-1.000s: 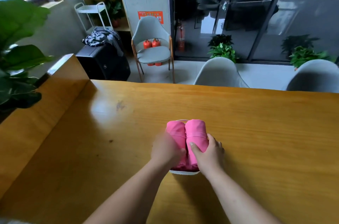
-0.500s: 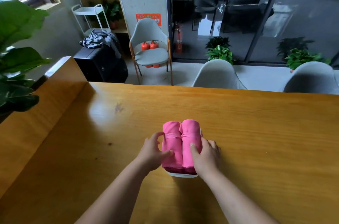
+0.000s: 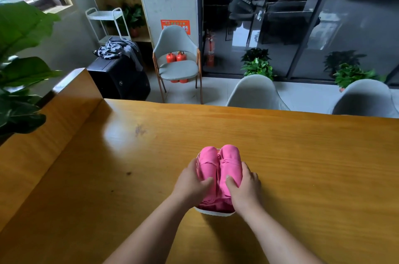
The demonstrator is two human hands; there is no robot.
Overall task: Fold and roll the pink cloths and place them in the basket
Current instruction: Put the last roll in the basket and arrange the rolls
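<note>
Two rolled pink cloths lie side by side in a small white basket (image 3: 212, 213) on the wooden table. The left roll (image 3: 208, 161) and the right roll (image 3: 231, 160) stick out above the rim. My left hand (image 3: 191, 183) grips the left roll from its left side, thumb lying across the top. My right hand (image 3: 245, 186) grips the right roll from its right side, thumb on top. Both hands hide the basket's side walls; only its near rim shows.
The wooden table (image 3: 302, 166) spreads wide around the basket, with a raised wooden ledge (image 3: 54, 116) along its left side. Two grey chairs (image 3: 257, 93) stand at the far edge. A large leafy plant (image 3: 19, 65) hangs over the left.
My left hand drew off the rolls to the left, then came back onto the left roll. Both hands now clasp the rolls from the sides. The camera view shifted slightly.
</note>
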